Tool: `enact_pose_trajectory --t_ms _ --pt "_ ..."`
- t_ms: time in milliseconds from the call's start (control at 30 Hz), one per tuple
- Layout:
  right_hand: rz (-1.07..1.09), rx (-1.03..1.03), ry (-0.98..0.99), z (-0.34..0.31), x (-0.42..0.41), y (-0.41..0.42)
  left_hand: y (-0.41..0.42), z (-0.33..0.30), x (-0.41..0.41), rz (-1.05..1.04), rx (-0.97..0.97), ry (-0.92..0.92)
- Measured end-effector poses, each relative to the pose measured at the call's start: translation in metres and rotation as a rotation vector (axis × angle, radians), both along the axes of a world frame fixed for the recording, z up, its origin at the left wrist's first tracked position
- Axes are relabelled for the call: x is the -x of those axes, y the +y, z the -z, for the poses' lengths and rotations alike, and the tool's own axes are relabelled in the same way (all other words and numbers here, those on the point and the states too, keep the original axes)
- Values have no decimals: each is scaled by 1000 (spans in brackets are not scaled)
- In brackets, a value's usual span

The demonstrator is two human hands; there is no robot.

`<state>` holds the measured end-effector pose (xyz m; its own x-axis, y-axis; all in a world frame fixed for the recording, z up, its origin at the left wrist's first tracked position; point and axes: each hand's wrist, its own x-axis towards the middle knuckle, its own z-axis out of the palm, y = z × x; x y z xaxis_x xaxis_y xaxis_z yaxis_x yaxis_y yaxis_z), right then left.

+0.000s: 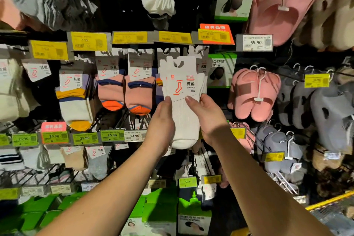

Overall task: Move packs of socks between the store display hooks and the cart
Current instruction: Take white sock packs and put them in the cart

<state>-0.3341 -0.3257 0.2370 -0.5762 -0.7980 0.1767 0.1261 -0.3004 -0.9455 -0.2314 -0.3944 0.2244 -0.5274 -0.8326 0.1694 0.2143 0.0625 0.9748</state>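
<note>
A white sock pack (182, 101) is clasped at both side edges by the left hand (161, 120) and right hand (206, 119), close below the crowded hooks (199, 50).

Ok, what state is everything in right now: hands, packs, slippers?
left hand: gripping the white sock packs
right hand: gripping the same packs
white sock packs: held up before the hooks, fanned
pink-orange sock packs: hanging on a hook
pink slippers: hanging
</note>
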Motion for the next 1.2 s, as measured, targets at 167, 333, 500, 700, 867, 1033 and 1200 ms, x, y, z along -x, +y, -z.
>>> enact_pose_trajectory --t_ms 167,333,500,700,867,1033,1200 --pt "-13 -4 -76 1 5 -1 -5 -3 -4 -6 10 35" --pt "-3 -3 -39 2 9 -4 -7 -2 -8 -48 23 38" --pt "44 6 -13 -6 26 -1 -10 -5 -13 -114 68 68" --pt "85 51 40 -15 53 -4 -15 -7 -15 -146 37 81" --pt "136 12 96 -28 73 -19 -13 -8 -14 -135 25 93" --pt "129 -23 68 -31 90 -30 -10 -9 -14 -108 34 104" --pt "108 -18 38 -21 98 -29 -10 -8 -19 -97 27 123"
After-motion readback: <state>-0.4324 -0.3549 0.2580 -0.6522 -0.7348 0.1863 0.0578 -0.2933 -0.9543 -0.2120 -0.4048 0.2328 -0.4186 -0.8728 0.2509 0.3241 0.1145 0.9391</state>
